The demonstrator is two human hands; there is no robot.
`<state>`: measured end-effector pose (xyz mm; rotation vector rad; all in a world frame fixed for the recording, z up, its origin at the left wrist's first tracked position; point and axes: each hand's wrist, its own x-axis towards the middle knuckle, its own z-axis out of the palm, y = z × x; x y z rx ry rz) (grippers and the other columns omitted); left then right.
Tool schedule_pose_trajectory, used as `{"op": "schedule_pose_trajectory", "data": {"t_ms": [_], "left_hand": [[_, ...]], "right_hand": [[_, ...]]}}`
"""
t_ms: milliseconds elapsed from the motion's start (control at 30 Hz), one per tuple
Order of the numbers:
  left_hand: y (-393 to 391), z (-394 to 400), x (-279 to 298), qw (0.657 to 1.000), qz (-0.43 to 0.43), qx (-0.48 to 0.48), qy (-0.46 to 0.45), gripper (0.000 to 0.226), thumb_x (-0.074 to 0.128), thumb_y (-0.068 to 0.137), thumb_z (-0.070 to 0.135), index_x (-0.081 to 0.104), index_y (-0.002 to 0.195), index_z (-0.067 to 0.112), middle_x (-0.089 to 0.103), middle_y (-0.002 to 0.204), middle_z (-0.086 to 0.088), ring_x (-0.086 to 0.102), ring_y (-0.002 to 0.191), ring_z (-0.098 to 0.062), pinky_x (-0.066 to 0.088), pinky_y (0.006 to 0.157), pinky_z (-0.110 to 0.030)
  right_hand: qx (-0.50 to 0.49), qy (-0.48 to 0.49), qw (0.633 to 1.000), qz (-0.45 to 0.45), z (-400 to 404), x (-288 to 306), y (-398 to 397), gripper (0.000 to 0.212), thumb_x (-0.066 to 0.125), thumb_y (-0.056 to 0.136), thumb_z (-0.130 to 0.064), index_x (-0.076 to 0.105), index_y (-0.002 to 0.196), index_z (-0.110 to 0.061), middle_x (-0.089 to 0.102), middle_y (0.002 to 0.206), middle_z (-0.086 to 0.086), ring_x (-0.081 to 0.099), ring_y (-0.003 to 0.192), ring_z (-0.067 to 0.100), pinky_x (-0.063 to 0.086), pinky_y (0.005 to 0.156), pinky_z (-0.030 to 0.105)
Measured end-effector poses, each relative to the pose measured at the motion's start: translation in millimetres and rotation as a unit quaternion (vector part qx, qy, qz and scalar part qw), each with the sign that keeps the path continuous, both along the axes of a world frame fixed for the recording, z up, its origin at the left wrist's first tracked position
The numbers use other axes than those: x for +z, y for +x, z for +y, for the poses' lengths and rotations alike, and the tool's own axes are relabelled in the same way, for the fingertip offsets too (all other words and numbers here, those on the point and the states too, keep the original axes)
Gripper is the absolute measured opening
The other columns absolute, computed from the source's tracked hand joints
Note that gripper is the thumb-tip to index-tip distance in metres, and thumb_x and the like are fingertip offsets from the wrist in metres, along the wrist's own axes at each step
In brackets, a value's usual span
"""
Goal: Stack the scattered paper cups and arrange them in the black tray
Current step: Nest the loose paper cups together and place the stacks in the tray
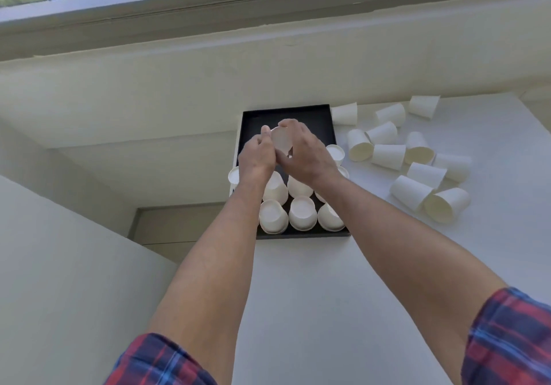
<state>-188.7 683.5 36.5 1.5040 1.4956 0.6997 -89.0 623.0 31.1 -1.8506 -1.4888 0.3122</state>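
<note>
The fingers [265,134] of the left hand [256,158] and those of the right hand [304,152] close together around one white paper cup [281,143], held bottom-up and tilted above the middle of the black tray [316,116]; the left thumb presses the cup's left side while the right fingers curl over its top and right side, so both hands grip the same cup. Beneath the wrists, upside-down cups stand in the near part of the tray: a front row of three [302,213] along the near rim, and more behind them, partly hidden by the hands, so their number cannot be told. The far part of the tray is bare black. The tray sits at the left edge of a white surface [313,295]. To its right, on the same surface, a scatter of loose cups [414,158] lies on their sides, some touching, mouths pointing various ways. Both forearms reach forward from plaid sleeves [512,340] in red and blue. Beyond the tray, a pale wall rises to a window frame [268,6].
</note>
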Motion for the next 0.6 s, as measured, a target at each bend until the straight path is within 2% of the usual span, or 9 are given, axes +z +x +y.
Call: {"op": "schedule_pose_trajectory", "data": {"t_ms": [67,133,200,267,333,400,500,600], "left_hand": [[-2.3,9.0,-5.8,1.0,0.001,-0.007,0.007,0.039,0.041,0.104,0.034,0.058,0.073,0.019,0.066,0.081,0.002,0.071,0.094,-0.028,0.052,0.081,-0.039],[-2.4,14.4,-10.7,0.999,0.021,-0.028,0.016,0.026,0.046,0.098,0.022,0.068,0.085,0.017,0.072,0.091,-0.001,0.071,0.094,-0.025,0.054,0.08,-0.037],[-1.1,15.0,-16.1,0.997,0.054,-0.041,0.028,0.025,0.048,0.089,0.013,0.073,0.094,0.014,0.073,0.093,-0.003,0.067,0.085,-0.02,0.051,0.07,-0.032],[-0.3,15.1,-21.5,0.996,0.067,-0.05,0.029,0.028,0.047,0.081,0.007,0.072,0.094,0.008,0.07,0.085,-0.002,0.06,0.069,-0.016,0.047,0.062,-0.03],[-0.9,17.9,-25.8,0.994,0.085,-0.059,0.029,0.026,0.047,0.078,0.004,0.068,0.093,0.002,0.061,0.078,-0.001,0.051,0.064,-0.018,0.041,0.059,-0.03],[-1.5,23.1,-30.2,0.991,0.109,-0.073,0.034,0.017,0.047,0.085,0.009,0.063,0.089,0.003,0.055,0.077,0.0,0.046,0.067,-0.02,0.037,0.059,-0.03],[-1.6,28.0,-36.1,0.981,0.153,-0.112,0.044,0.025,0.043,0.1,0.022,0.052,0.079,0.011,0.053,0.076,0.002,0.046,0.064,-0.014,0.033,0.054,-0.03],[-4.0,30.0,-41.6,0.973,0.18,-0.135,0.056,0.028,0.041,0.099,0.017,0.047,0.072,0.02,0.053,0.075,0.002,0.049,0.065,-0.014,0.033,0.054,-0.03]], "right_hand": [[0.004,-0.026,0.999,-0.031,13.0,-3.6,4.5,0.055,0.06,0.095,-0.038,0.045,0.143,-0.015,0.051,0.141,0.004,0.061,0.11,0.029,0.049,0.089,0.042],[0.006,-0.055,0.996,-0.065,23.7,-9.6,7.0,0.054,0.056,0.098,-0.035,0.043,0.146,-0.013,0.048,0.144,0.007,0.058,0.116,0.032,0.047,0.092,0.043],[0.004,-0.077,0.992,-0.098,32.0,-18.2,6.8,0.055,0.055,0.097,-0.03,0.041,0.147,-0.012,0.047,0.144,0.008,0.057,0.116,0.034,0.046,0.09,0.043],[-0.002,-0.094,0.99,-0.107,38.5,-28.6,4.8,0.057,0.055,0.095,-0.025,0.041,0.148,-0.011,0.046,0.144,0.009,0.057,0.117,0.034,0.045,0.086,0.041],[-0.007,-0.107,0.988,-0.111,44.4,-39.5,2.6,0.057,0.052,0.095,-0.018,0.039,0.15,-0.012,0.046,0.146,0.009,0.056,0.12,0.033,0.041,0.08,0.036],[0.003,-0.125,0.982,-0.141,50.3,-49.2,1.7,0.057,0.05,0.095,-0.013,0.038,0.15,-0.012,0.047,0.146,0.009,0.053,0.124,0.031,0.039,0.082,0.033],[0.017,-0.142,0.964,-0.225,57.6,-60.6,2.2,0.049,0.048,0.097,-0.017,0.044,0.145,-0.013,0.054,0.14,0.008,0.051,0.125,0.03,0.041,0.099,0.038],[0.021,-0.151,0.948,-0.28,64.0,-67.5,1.5,0.054,0.046,0.099,-0.029,0.037,0.151,-0.02,0.052,0.143,-0.001,0.045,0.127,0.028,0.033,0.106,0.041]]}}
